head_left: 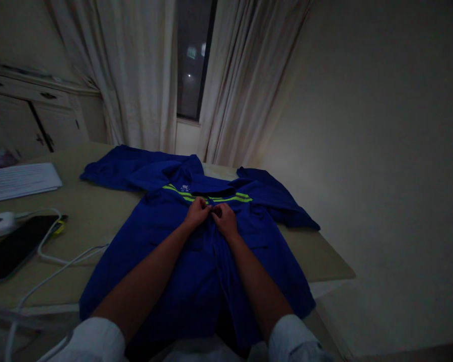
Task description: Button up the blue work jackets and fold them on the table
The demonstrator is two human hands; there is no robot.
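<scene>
- The jacket (198,261) lies spread on the table (101,216), front up, its collar (213,190) toward the curtains (139,75) and its sleeves out to either side.
- The left hand (197,211) and right hand (225,220) nearly meet just below the collar, fingertips pinching the front edges; whether a button lies between them is too small to tell.
- The cloth looks soft, fairly light and not fragile, likely to crease and sag rather than slip.
- The front edges offer a good fingertip hold; the shoulders would suit lifting.
- A small white mark (184,188) sits above the green stripes (241,198); its lettering is unreadable.
- Print on the papers (22,180) is also illegible.
</scene>
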